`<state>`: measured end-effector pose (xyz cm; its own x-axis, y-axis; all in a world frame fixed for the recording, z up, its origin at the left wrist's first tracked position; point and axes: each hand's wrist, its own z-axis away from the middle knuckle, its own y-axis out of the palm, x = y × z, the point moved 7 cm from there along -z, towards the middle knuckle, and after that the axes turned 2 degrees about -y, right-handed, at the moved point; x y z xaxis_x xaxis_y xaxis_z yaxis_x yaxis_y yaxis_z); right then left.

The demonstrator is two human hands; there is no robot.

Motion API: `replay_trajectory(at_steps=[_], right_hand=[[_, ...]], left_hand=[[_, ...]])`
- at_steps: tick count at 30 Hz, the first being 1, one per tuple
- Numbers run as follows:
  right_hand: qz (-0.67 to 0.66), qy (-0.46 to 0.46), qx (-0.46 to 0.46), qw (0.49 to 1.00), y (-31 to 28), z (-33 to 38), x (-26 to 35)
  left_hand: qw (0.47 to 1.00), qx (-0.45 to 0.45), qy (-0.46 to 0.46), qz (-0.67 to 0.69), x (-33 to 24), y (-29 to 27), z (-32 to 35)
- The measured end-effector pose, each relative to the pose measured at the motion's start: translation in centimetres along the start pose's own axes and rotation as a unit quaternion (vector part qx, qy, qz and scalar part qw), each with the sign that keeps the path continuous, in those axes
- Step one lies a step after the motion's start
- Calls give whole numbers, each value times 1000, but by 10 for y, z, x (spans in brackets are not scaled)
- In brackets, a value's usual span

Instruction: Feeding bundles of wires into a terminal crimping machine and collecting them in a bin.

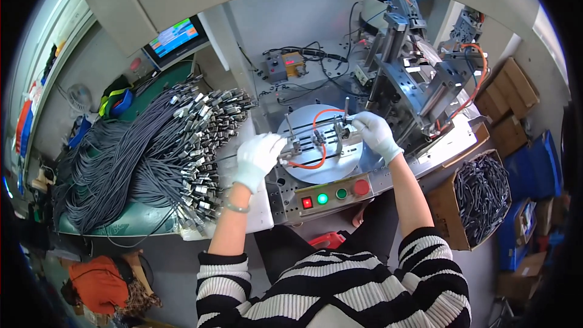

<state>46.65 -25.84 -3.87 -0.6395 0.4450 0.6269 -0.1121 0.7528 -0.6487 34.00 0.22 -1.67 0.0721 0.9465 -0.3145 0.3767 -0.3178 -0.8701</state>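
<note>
while gloved, both hands on fixture

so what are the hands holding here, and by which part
Both gloved hands rest on fixtures on the round metal plate: left hand at the left clamp, right hand at the right one. Whether either grips a cable end cannot be told.
</note>
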Motion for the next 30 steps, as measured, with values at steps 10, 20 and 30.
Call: replay_trajectory(at_steps=[10, 20, 30], right_hand=[[83, 64, -15, 994, 14, -13, -21], [82, 102, -8, 991, -22, 56, -2], [25, 102, -31, 994, -50, 103, 1]], left_hand=[[999, 34, 27, 0, 15, 23, -16], [983, 101, 122, 94, 17, 36, 29], [977, 176, 12, 118, 10, -1, 39]])
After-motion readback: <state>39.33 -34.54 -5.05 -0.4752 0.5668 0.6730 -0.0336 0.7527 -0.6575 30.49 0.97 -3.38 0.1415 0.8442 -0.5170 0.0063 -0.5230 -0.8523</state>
